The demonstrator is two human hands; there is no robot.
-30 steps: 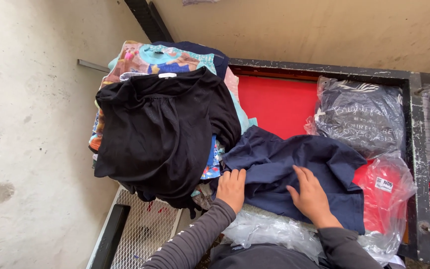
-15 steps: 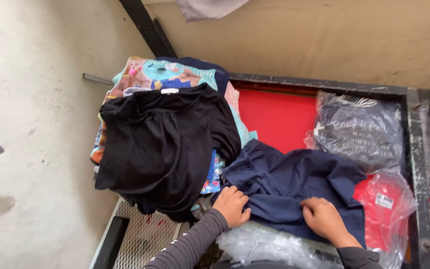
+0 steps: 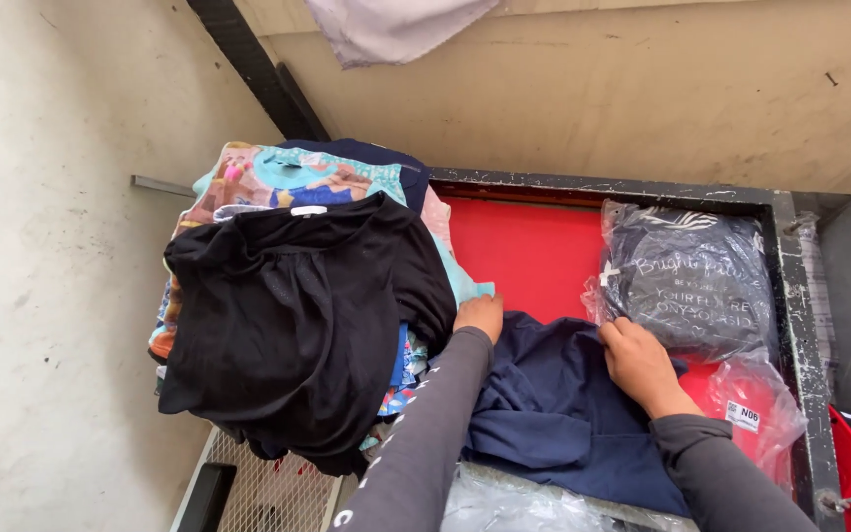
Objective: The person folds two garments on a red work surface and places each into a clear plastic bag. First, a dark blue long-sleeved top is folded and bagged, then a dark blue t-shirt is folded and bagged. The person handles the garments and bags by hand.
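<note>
Nearest to me, a crinkled clear plastic bag lies at the bottom edge, just under the grey sleeves. Above it the navy garment is spread on the red table top, and both hands rest on its far edge. My left hand sits at the garment's upper left corner, fingers curled down over the cloth beside the pile; whether it pinches the fabric I cannot tell. My right hand lies on the upper right part, fingers bent and pressing the cloth (knuckles up, no clear grip visible), touching the edge of a bagged dark garment. Left of the hands, a black garment drapes over a stack of colourful printed clothes. Beyond, the table's dark metal rim meets a beige wall.
</note>
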